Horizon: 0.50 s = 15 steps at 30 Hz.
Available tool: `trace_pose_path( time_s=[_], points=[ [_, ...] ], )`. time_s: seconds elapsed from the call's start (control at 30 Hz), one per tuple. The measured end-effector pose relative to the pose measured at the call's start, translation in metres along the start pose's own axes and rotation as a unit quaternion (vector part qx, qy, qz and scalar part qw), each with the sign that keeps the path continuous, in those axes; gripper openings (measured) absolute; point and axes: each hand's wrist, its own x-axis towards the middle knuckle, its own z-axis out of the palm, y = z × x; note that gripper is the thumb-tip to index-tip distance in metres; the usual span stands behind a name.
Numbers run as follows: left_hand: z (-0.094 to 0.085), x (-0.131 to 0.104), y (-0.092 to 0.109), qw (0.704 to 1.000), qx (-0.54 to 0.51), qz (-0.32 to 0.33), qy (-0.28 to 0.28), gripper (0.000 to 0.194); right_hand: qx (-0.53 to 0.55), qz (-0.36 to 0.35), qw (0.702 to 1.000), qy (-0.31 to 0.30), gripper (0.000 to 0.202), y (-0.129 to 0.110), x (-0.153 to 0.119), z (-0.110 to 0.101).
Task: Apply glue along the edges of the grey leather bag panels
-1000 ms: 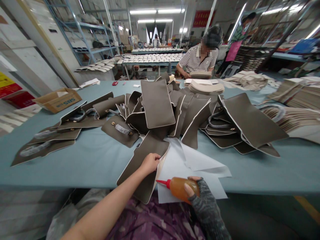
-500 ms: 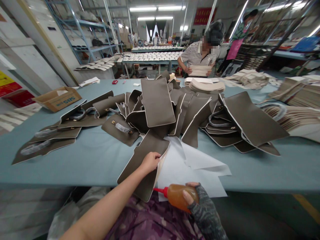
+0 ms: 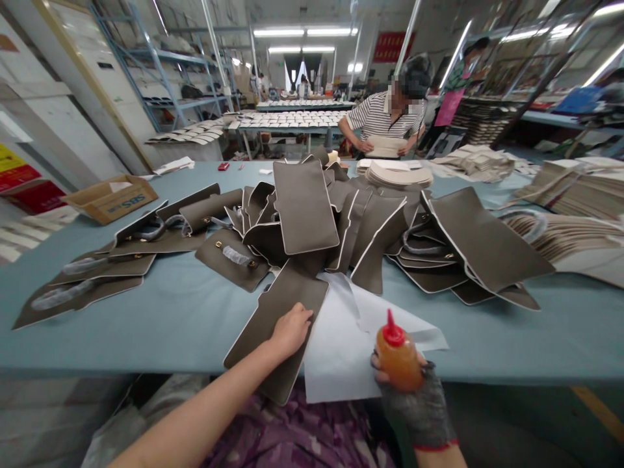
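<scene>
A grey-brown leather panel [image 3: 273,312] with pale edges lies at the table's front and overhangs it a little. My left hand [image 3: 291,330] rests flat on top of it, fingertips near its right edge. Gripped in my gloved right hand [image 3: 409,396] is a squeeze bottle [image 3: 400,361] of amber liquid, its red nozzle pointing up. The glove leaves the fingertips bare. Beside the panel, partly under its edge, is a white paper sheet [image 3: 341,357] with a folded far part. Behind it another leather panel [image 3: 307,208] leans on a heap of similar pieces.
Panels with plastic-wrapped handles [image 3: 63,296] lie at left, near a cardboard box [image 3: 114,198]. More leather panels [image 3: 492,240] are piled at right, beside stacked beige pieces [image 3: 575,227]. A co-worker in a striped shirt [image 3: 373,117] handles beige pieces across the blue-covered table [image 3: 170,325].
My right hand has moved right and turned the bottle from lying sideways to nozzle up. The panel's right edge, lifted by my left hand before, now lies down on the paper.
</scene>
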Motion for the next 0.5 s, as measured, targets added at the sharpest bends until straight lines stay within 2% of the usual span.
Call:
trace_pose_path(
  time_s=[0.07, 0.13, 0.3, 0.5],
  points=[
    [-0.001, -0.002, 0.001, 0.998, 0.047, 0.033, 0.004, 0.026, 0.190, 0.091, 0.977, -0.030, 0.051, 0.004, 0.015, 0.007],
    [-0.002, -0.001, -0.001, 0.993, 0.085, 0.078, 0.000, 0.028, 0.281, 0.113, 0.953, -0.019, 0.050, 0.010, 0.029, 0.013],
    [-0.007, 0.012, -0.011, 0.975, 0.142, 0.169, -0.016, 0.041, 0.274, 0.135, 0.952, 0.006, 0.044, 0.022, 0.044, 0.016],
    [0.006, 0.026, -0.007, 0.968, 0.168, 0.183, 0.016, 0.045, 0.250, 0.124, 0.960, 0.012, 0.047, 0.023, 0.039, 0.017]
  ],
)
